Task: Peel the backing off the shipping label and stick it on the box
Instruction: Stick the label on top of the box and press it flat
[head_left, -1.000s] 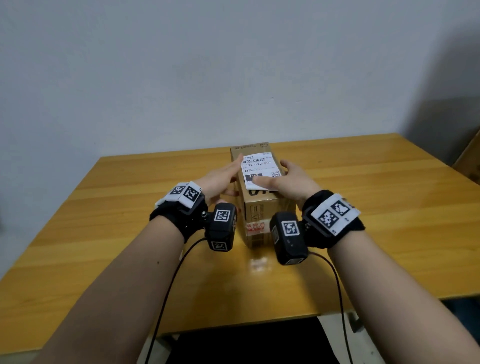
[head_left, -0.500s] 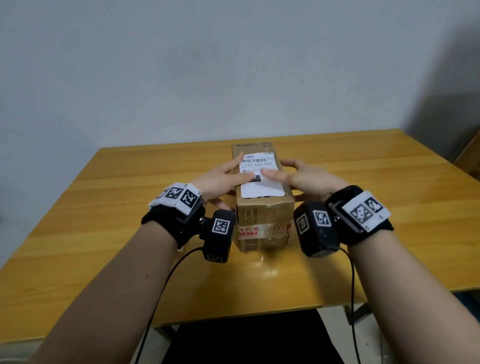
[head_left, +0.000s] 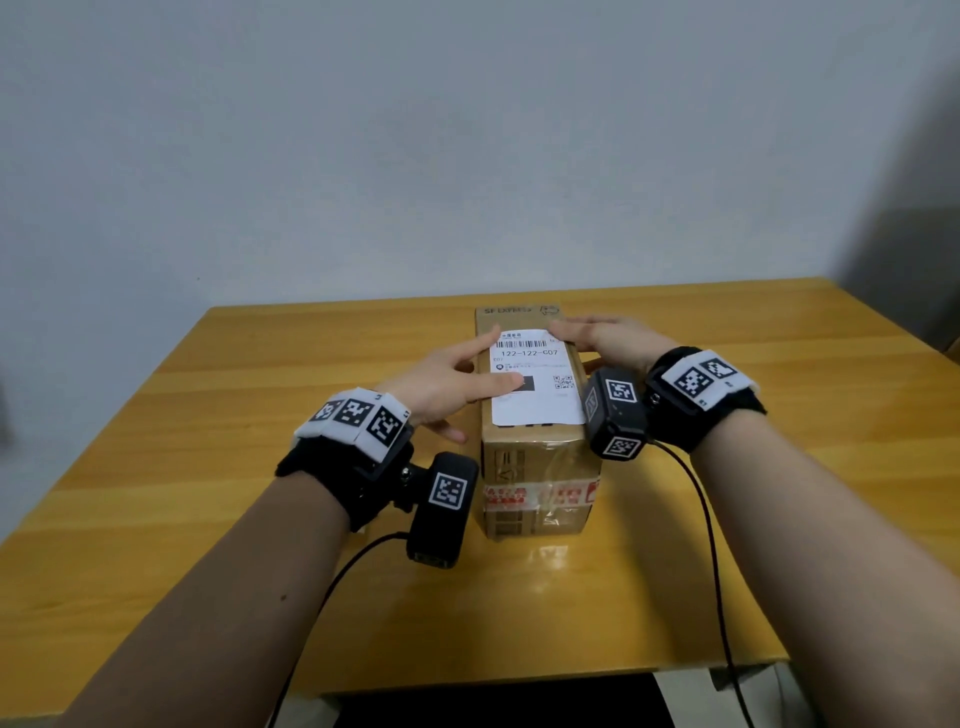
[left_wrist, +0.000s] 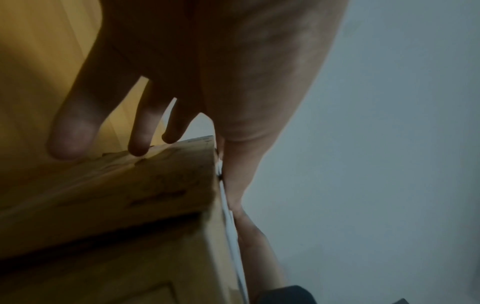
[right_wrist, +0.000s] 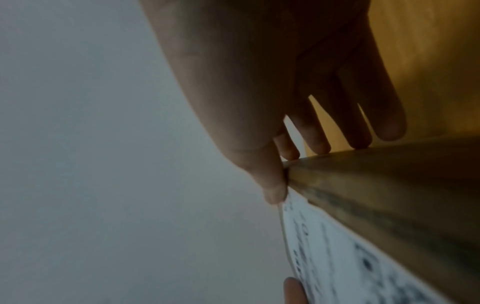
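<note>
A brown cardboard box (head_left: 535, 467) stands lengthwise in the middle of the wooden table (head_left: 260, 467). The white shipping label (head_left: 535, 405) with a barcode lies flat on its top face. My left hand (head_left: 467, 374) reaches in from the left: its thumb lies across the label's middle, its forefinger touches the label's far left corner, and the other fingers (left_wrist: 140, 131) run straight down the box's left side (left_wrist: 116, 195). My right hand (head_left: 597, 335) rests at the label's far right corner, where the thumb (right_wrist: 272, 185) presses the label (right_wrist: 350, 257) and straight fingers touch the box's right side (right_wrist: 389, 185).
Red-and-white tape (head_left: 540, 493) crosses the box's near end. Black cables (head_left: 711, 545) trail from both wrist cameras over the table's near edge. A pale wall (head_left: 467, 156) rises behind the table, with a dark shape (head_left: 914, 270) at far right.
My right hand has slid from the label's middle up to its far right corner. The left thumb has stayed on the label. The box now looks closer in the head view.
</note>
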